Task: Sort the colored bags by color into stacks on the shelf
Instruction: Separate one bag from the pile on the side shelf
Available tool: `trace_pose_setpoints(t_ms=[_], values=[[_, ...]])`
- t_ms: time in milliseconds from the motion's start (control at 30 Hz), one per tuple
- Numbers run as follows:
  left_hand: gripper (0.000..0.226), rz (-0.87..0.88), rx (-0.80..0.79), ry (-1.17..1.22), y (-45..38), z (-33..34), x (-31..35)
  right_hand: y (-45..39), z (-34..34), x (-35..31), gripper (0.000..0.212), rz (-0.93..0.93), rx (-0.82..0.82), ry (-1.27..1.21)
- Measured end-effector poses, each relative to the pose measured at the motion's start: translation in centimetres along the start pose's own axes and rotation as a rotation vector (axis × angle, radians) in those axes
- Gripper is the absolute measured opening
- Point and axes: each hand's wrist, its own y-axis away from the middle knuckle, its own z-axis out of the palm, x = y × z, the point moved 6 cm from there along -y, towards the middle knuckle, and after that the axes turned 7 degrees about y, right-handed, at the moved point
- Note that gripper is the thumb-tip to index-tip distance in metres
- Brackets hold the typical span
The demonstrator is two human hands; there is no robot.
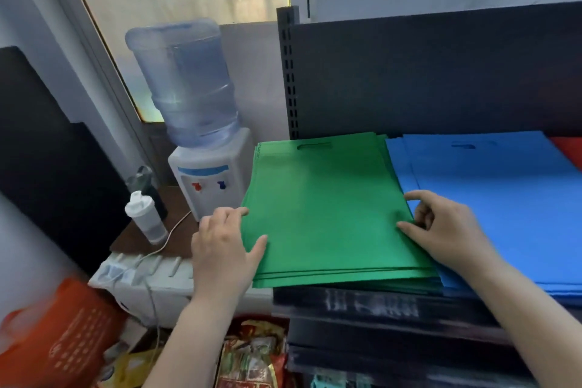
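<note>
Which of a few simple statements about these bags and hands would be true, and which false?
1. The green bag stack lies left of the blue bag stack. True.
2. Both hands rest on the blue stack. False: the left hand and right hand sit at the green stack's side edges.
3. A water dispenser stands left of the shelf. True.
4. Its bottle is red. False: it is clear bluish.

A small shop: black slotted retail shelving (288, 72), packaged goods (252, 356) below; a water dispenser (208, 173) beside it
</note>
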Motion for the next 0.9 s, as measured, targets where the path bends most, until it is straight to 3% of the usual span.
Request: trace_pose_setpoints(t_ms=[200, 367, 500, 900], values=[[0.045, 0.276, -0.136, -0.059, -2.0, 1.0, 5.4, 1.3, -2.0, -1.5, 0.025, -0.082, 0.100, 0.135], [0.047, 0.502, -0.158, -0.055, -2.8, 1.7, 12.9, 2.6, -7.0, -0.2, 0.038, -0.083, 0.123, 0.392], [0.048, 0.647, -0.155, -0.075, -1.8, 3.0, 20.6, 4.2, -12.6, 4.2, 0.049, 0.012, 0.085, 0.549], [0.048, 0.903, -0.212, 0.008, 8.5, 9.8, 46.3, 15.5, -30.3, 21.6, 0.051, 0.290, 0.142, 0.828]])
